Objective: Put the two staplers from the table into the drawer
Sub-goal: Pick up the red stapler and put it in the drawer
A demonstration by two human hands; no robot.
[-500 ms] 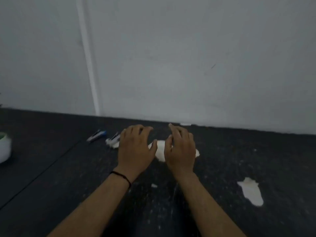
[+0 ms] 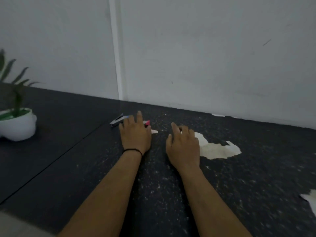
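Two staplers lie near the back of the black table [image 2: 71, 161]. The blue and silver stapler [image 2: 117, 120] shows just left of my left hand's fingers. Only the red tip of the red stapler [image 2: 147, 122] peeks out to the right of those fingers. My left hand [image 2: 135, 134] lies palm down over the staplers with its fingers spread, and whether it grips either one is hidden. My right hand [image 2: 183, 145] rests flat on the table to the right, fingers apart and holding nothing. No drawer is in view.
A white pot with a green plant [image 2: 17, 124] stands at the far left of the table. Pale patches of worn surface [image 2: 217, 148] lie right of my right hand, another [image 2: 309, 200] at the right edge. The grey wall [image 2: 205, 57] rises just behind.
My left hand has slid left and forward onto the staplers, covering most of them. The view has swung left and down, bringing the plant pot in. My right hand has spread away from the left.
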